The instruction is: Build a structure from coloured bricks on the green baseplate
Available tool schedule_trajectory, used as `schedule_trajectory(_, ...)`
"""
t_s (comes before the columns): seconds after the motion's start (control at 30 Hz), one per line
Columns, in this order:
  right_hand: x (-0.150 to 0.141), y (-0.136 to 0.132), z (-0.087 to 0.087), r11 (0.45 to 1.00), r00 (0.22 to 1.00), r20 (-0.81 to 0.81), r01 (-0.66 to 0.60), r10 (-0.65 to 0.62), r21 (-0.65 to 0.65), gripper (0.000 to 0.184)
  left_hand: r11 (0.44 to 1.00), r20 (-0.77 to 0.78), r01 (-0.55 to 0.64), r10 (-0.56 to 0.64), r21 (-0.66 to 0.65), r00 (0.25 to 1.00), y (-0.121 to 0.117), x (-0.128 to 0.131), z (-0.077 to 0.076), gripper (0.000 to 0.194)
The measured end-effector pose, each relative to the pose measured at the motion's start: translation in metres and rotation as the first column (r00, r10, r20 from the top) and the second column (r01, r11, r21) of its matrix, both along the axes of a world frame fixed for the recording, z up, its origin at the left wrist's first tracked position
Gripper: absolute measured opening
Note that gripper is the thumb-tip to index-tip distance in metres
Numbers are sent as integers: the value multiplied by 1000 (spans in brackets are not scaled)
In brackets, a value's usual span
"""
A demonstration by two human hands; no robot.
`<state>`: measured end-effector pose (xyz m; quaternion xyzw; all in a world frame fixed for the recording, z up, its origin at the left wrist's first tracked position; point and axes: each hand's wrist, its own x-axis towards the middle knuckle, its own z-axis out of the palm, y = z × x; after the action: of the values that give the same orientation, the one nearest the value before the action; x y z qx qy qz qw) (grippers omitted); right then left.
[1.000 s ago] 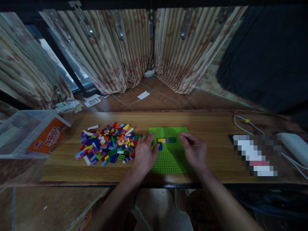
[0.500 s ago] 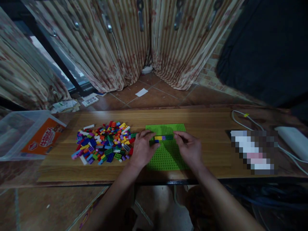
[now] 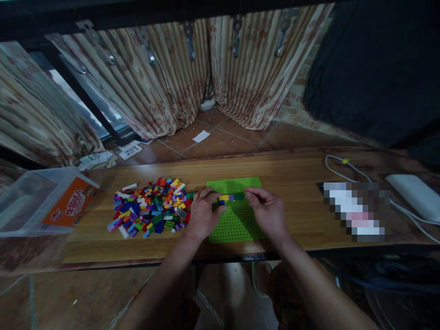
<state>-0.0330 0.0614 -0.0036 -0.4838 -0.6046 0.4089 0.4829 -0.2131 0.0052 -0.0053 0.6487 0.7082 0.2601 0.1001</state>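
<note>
Near the middle of the wooden surface (image 3: 299, 174), a green baseplate (image 3: 233, 227) is bordered by a strip of wood along its back edge and by another along its near edge. On its back half, a row of yellow, purple and dark green bricks (image 3: 230, 197) is seen, with 1 blue brick (image 3: 222, 202) just before the row's left end. The baseplate's left edge is crossed by the left hand (image 3: 205, 214), its thumb and fingers parted about that end; whether anything is gripped cannot be told. The right edge is overlapped by the right hand (image 3: 267, 208), its thumb and fingertips drawn together by the dark green end; whether a brick is pinched there cannot be told. Leftward, room is narrowed by a loose heap of bricks (image 3: 146, 208) close to the left hand; rightward, a wide stretch of wood is bounded by a pixelated item (image 3: 354, 211).
</note>
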Motion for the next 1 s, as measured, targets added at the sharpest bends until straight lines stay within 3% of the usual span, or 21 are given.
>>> schedule_trajectory(0.23,-1,0,2,999,999,36,-19,18,27,22,998,-25,48,-47,38,999,-4,0,9,36)
schedule_trajectory(0.4,-6,-3,5,997,997,75,-23,18,67,21,988,203,-61,31,142,979,-6,-12,24,30)
schedule_trajectory(0.57,-13,-10,6,987,989,136,-69,50,145,20,905,504,-353,196,239,841,-6,-41,35,25)
schedule_trajectory(0.7,-25,-23,8,966,971,179,-192,161,175,17,807,685,-510,191,298,703,-6,-62,38,26)
schedule_trajectory(0.83,-42,-41,8,899,911,273,-372,308,229,14,775,790,-586,199,236,580,-9,-72,39,25)
schedule_trajectory(1.0,-62,-58,5,817,798,444,-535,406,214,17,770,803,-591,184,242,568,-14,-79,40,23)
